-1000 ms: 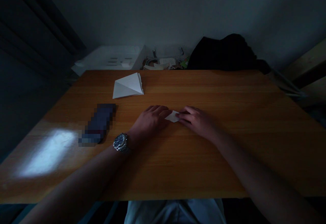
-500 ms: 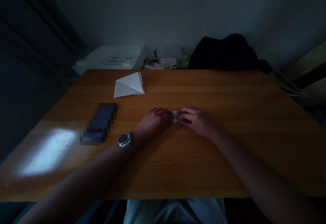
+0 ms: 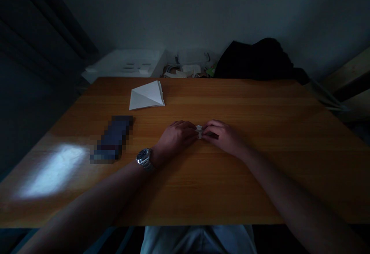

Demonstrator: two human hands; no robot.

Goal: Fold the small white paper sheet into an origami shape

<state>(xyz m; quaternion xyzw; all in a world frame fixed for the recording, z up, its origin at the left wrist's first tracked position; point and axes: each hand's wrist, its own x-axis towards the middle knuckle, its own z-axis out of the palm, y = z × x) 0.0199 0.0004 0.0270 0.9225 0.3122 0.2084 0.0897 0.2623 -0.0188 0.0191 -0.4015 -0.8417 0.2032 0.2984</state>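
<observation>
**My two hands on a small white paper (image 3: 199, 128) in mid-frame**

The small white paper is just right of the centre of the frame, low over the table (image 3: 185, 192), mostly covered by my fingers. My left hand (image 3: 178, 135) comes in from the lower left, back up, fingers bunched and nearly closed, their tips on the paper's left side. My right hand (image 3: 223, 136) comes from the lower right and pinches the right side between thumb and fingers, with a narrow gap inside the curl.

I wear a metal watch (image 3: 144, 158) on my left wrist; its dial is too small and dim for me to read any name. Left of it lies a dark, flat object (image 3: 115, 135) masked by coarse blocks, so I cannot make out a label. Above that, in the upper left, rests a folded white sheet (image 3: 147, 95) with a crease across it.

Beyond the table's far edge I see a white plastic tray (image 3: 130, 62) at upper left, mixed clutter (image 3: 189, 69) at top centre, its markings too small to read, and a black cloth (image 3: 254, 59) at upper right.
</observation>
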